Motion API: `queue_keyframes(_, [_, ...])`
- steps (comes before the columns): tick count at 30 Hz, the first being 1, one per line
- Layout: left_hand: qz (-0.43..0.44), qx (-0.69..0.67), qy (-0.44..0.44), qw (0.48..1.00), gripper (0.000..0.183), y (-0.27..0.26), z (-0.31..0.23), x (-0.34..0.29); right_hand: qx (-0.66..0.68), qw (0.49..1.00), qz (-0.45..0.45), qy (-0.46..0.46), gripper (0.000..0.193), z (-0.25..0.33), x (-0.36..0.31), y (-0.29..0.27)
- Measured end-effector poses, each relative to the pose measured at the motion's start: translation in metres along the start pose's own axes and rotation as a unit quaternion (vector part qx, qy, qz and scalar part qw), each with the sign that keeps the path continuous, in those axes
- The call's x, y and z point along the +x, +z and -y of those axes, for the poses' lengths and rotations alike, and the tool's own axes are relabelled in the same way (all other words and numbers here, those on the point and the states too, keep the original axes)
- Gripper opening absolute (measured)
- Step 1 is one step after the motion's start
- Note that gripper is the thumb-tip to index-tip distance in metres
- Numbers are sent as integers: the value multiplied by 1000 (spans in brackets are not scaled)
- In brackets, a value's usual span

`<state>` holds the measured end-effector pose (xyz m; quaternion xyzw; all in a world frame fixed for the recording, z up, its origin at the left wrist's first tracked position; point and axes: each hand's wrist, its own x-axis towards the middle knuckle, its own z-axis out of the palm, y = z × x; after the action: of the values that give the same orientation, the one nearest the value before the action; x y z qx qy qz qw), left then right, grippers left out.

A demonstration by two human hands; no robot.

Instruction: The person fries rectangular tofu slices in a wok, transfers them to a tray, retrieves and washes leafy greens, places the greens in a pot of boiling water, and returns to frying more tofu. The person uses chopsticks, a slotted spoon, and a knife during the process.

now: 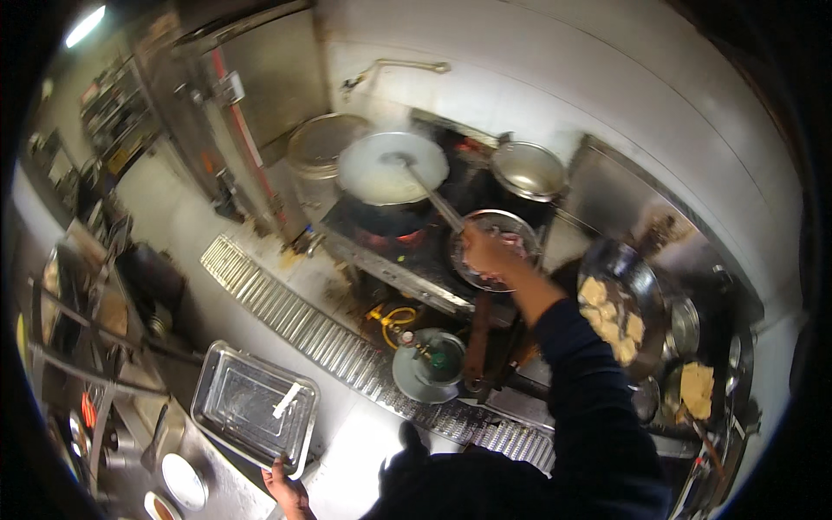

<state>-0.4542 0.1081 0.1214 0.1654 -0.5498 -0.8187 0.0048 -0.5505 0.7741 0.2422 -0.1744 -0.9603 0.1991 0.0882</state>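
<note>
My right hand (485,251) is closed round the long handle of a ladle (439,204). The ladle's head sits in a large pot (389,201) of whitish, steaming liquid. Below that hand lies a round pan (464,276) holding reddish pieces that look like meat, partly hidden by the hand. At the lower left, my left hand (284,490) grips the near corner of a rectangular metal tray (227,414). The tray is tilted, and a pale strip (287,399) lies in it.
A lidded pot (322,147) and an open metal pot (529,170) flank the large pot, where flame shows underneath. A dark wok (646,282) with pale yellow pieces stands at right. A gas cylinder (425,381) is under the stove, beside a floor grate (286,299).
</note>
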Motion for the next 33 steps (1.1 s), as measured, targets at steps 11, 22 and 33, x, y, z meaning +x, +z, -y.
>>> queue_keyframes(11, [201, 621, 478, 588, 39, 9, -5, 20, 93, 959, -196, 180, 76, -20, -137, -140])
queue_keyframes(22, [85, 733, 354, 575, 29, 28, 48, -102, 553, 737, -285, 265, 31, -255, -397, -331])
queue_keyframes(33, [114, 142, -43, 982, 27, 176, 53, -303, 688, 377, -559, 270, 13, -310, -643, -235])
